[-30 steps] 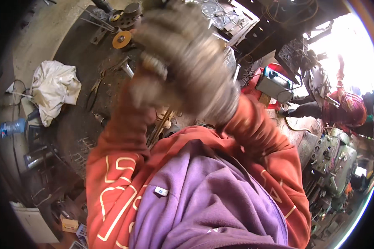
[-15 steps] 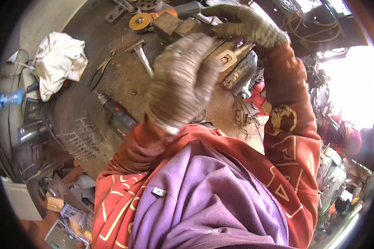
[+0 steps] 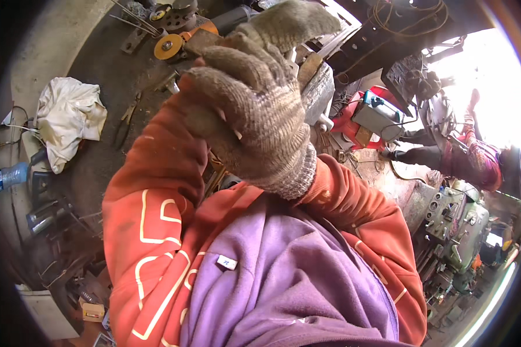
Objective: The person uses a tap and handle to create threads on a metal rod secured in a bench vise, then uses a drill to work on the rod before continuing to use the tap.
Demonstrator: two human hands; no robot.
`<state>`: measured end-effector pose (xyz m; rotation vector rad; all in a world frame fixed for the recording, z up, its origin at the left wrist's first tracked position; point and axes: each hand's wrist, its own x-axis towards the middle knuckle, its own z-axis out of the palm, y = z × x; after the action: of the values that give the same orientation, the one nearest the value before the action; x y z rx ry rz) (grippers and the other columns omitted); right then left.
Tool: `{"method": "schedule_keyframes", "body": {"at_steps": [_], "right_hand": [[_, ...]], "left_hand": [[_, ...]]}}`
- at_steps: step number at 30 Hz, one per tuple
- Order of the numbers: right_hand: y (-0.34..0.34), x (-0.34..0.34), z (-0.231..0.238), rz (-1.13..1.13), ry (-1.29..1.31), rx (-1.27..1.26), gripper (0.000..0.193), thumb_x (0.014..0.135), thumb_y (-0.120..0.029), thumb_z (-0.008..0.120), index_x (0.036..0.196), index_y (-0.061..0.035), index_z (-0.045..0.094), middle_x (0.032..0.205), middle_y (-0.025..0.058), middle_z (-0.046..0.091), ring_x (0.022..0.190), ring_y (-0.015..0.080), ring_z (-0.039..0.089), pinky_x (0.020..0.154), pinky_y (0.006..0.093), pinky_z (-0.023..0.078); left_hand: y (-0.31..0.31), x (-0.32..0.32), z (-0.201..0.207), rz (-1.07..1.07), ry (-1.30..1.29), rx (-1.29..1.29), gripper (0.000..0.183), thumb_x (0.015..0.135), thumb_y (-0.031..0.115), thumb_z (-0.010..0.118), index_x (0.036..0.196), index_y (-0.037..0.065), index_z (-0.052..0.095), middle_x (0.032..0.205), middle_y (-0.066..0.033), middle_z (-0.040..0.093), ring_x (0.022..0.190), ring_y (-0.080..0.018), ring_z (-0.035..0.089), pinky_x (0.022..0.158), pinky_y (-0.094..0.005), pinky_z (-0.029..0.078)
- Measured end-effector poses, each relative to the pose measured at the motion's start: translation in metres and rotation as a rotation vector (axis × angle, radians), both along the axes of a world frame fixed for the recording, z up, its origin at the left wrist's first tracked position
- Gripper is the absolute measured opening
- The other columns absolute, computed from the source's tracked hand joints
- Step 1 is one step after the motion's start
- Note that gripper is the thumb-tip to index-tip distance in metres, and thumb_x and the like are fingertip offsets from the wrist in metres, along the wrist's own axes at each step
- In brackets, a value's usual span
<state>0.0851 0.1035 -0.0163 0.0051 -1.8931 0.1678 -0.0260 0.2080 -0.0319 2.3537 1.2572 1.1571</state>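
Note:
Both hands wear knitted, soiled work gloves. My right hand (image 3: pixel 260 115) crosses in front of my chest, its fingers and thumb wrapped around the orange-red left sleeve (image 3: pixel 179 121) near the wrist. Past it, my left hand (image 3: pixel 292 24) reaches to the right over the far side of the bench, fingers extended and together, with nothing visible in it. Part of the left glove is hidden behind the right one. Left of the hands lies an angle grinder with an orange disc (image 3: pixel 168 47). A grey metal block (image 3: pixel 318 89) shows just right of the right glove.
On the dark bench lie pliers (image 3: pixel 127 115) and a crumpled white cloth (image 3: pixel 72 115). A plastic bottle (image 3: pixel 10 176) is at far left. Another person (image 3: pixel 474 156) is at right, near a green machine (image 3: pixel 469 231). A grey box (image 3: pixel 379 115) sits on something red.
My right hand has come down from the far side onto the left sleeve. My left hand has moved up and away and now points right. The view has shifted, showing the other person more fully.

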Motion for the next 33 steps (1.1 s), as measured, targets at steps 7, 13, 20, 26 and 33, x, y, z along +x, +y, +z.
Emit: {"method": "schedule_keyframes", "body": {"at_steps": [7, 13, 20, 26, 33], "right_hand": [[0.078, -0.001, 0.053, -0.095, -0.341, -0.575, 0.041, 0.094, -0.027, 0.081, 0.126, -0.0027, 0.074, 0.124, 0.0167, 0.073, 0.11, 0.0329, 0.073, 0.094, 0.041, 0.058], [0.143, -0.04, 0.064, -0.15, -0.964, -0.389, 0.045, 0.093, -0.024, 0.083, 0.131, -0.004, 0.072, 0.13, 0.0175, 0.072, 0.116, 0.0335, 0.07, 0.1, 0.0414, 0.056], [0.17, -0.034, 0.013, 0.325, -1.231, -0.317, 0.073, 0.086, -0.029, 0.091, 0.15, -0.0053, 0.064, 0.131, 0.0189, 0.071, 0.119, 0.0331, 0.069, 0.103, 0.0404, 0.055], [0.105, 0.068, 0.017, 0.111, -0.63, -1.189, 0.058, 0.102, -0.008, 0.075, 0.156, -0.0008, 0.055, 0.129, 0.0127, 0.073, 0.093, 0.0132, 0.074, 0.075, 0.0267, 0.06], [0.011, 0.068, -0.003, -0.047, -0.221, -0.478, 0.07, 0.081, -0.01, 0.091, 0.144, 0.0014, 0.063, 0.149, 0.0199, 0.063, 0.144, 0.0354, 0.056, 0.123, 0.0481, 0.041]], "left_hand": [[-0.148, 0.009, 0.005, 0.463, -0.557, -0.102, 0.035, 0.101, 0.02, 0.068, 0.129, -0.002, 0.071, 0.125, -0.0219, 0.071, 0.114, -0.04, 0.069, 0.105, -0.0481, 0.053], [-0.187, 0.077, 0.034, 0.608, -0.081, 0.181, 0.04, 0.099, 0.019, 0.073, 0.133, -0.002, 0.069, 0.13, -0.0224, 0.069, 0.118, -0.0409, 0.067, 0.106, -0.0507, 0.053], [-0.191, 0.043, -0.001, 0.755, -0.113, 0.246, 0.028, 0.102, 0.013, 0.072, 0.126, -0.002, 0.075, 0.123, -0.0214, 0.074, 0.114, -0.0395, 0.071, 0.103, -0.0461, 0.056], [-0.141, -0.024, 0.0, 0.553, -0.233, 0.161, 0.022, 0.102, 0.017, 0.07, 0.114, 0.0, 0.077, 0.109, -0.0192, 0.078, 0.105, -0.0359, 0.076, 0.097, -0.0449, 0.058], [-0.043, -0.042, 0.019, 0.09, -0.21, -0.277, 0.031, 0.102, 0.012, 0.064, 0.127, -0.002, 0.074, 0.126, -0.0227, 0.075, 0.113, -0.0362, 0.074, 0.102, -0.0418, 0.057]]}}
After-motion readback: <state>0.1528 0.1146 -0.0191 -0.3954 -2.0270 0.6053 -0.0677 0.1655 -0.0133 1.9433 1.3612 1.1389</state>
